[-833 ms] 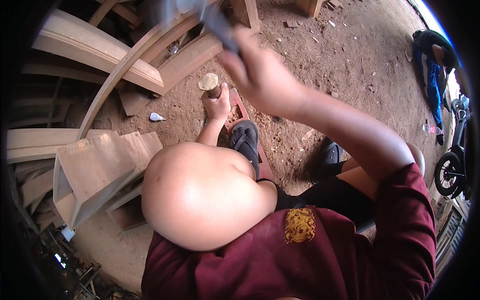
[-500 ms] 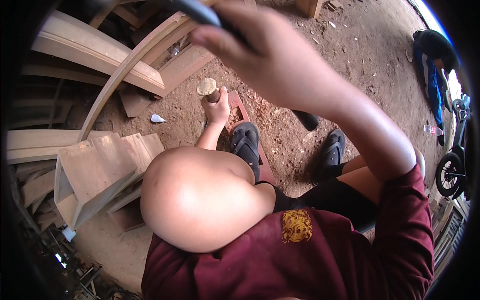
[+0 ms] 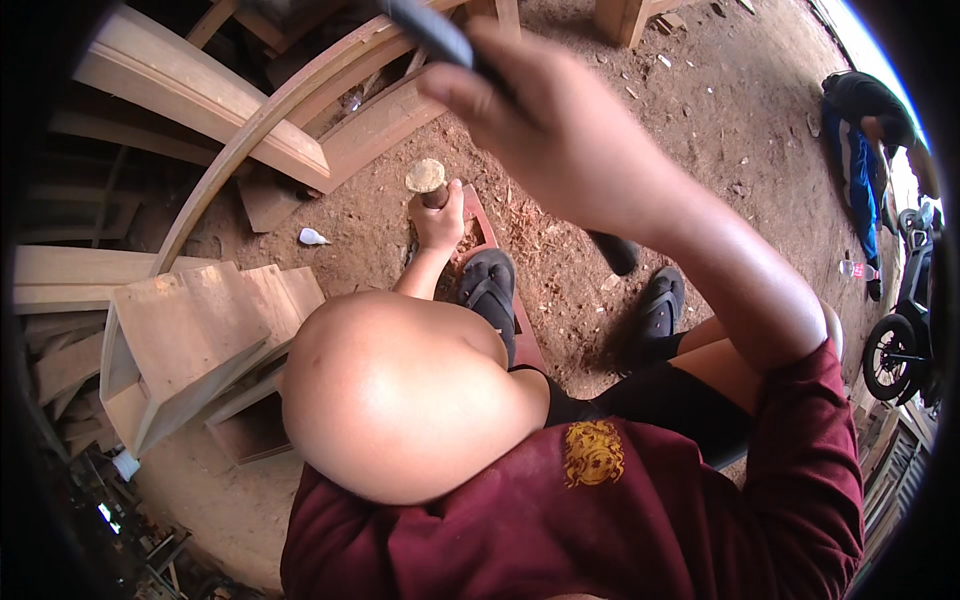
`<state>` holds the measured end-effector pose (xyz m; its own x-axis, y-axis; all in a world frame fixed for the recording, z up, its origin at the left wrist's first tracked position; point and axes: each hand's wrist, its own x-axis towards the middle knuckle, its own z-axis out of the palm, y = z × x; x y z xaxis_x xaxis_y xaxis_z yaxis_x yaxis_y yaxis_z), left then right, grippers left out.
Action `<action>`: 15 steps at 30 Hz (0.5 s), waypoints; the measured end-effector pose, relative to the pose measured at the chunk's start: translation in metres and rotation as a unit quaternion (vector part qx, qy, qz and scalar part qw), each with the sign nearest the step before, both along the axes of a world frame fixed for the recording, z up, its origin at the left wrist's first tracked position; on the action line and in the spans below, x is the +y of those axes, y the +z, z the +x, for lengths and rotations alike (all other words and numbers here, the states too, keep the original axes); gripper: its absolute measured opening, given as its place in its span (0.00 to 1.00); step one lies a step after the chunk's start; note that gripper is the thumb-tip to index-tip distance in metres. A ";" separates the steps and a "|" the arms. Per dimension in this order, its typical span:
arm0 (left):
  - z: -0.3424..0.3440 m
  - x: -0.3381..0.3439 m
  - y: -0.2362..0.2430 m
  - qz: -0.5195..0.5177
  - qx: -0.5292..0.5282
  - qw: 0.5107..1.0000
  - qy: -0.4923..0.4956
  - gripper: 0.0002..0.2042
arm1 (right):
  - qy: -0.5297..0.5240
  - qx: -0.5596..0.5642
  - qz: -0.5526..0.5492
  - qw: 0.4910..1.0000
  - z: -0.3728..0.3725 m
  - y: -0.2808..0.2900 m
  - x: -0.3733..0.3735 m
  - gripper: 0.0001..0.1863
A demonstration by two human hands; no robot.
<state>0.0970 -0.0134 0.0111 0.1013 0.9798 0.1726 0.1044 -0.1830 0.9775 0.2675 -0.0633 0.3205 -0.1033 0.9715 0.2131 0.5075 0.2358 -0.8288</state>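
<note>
My left hand [image 3: 440, 226] is closed around the handle of an upright chisel [image 3: 427, 177], whose round, worn, pale top shows above the fist; its blade is hidden. Below it lies a reddish wooden piece [image 3: 484, 222] with a long cut-out and wood chips inside, pinned under my sandalled foot [image 3: 487, 292]. My right hand [image 3: 560, 125], raised nearer to me and smeared by motion, grips a hammer by its dark handle [image 3: 614, 253]. The hammer's head end runs toward the top edge, where it is blurred and partly cut off.
To the left stand stacked wooden frames [image 3: 205, 95], a curved wooden strip [image 3: 225, 160] and a box-like wooden piece [image 3: 195, 330]. A small white bottle [image 3: 313, 237] lies on the dirt floor. At far right, a bent-over person [image 3: 862, 125] is near a two-wheeler [image 3: 893, 350].
My right hand with the hammer has shifted slightly right and down. The left hand keeps its hold on the chisel. The view has moved a little.
</note>
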 end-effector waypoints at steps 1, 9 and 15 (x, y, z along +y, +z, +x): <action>0.003 0.000 0.002 -0.004 -0.012 1.000 0.007 0.11 | -0.017 0.036 0.046 0.998 -0.002 0.012 0.002 0.15; 0.018 -0.002 0.012 -0.003 -0.005 1.000 -0.019 0.07 | 0.087 -0.230 -0.298 0.922 0.032 -0.109 -0.021 0.20; 0.011 0.027 0.010 -0.176 -0.108 0.977 0.044 0.12 | 0.011 -0.083 -0.494 0.865 0.098 -0.060 -0.060 0.18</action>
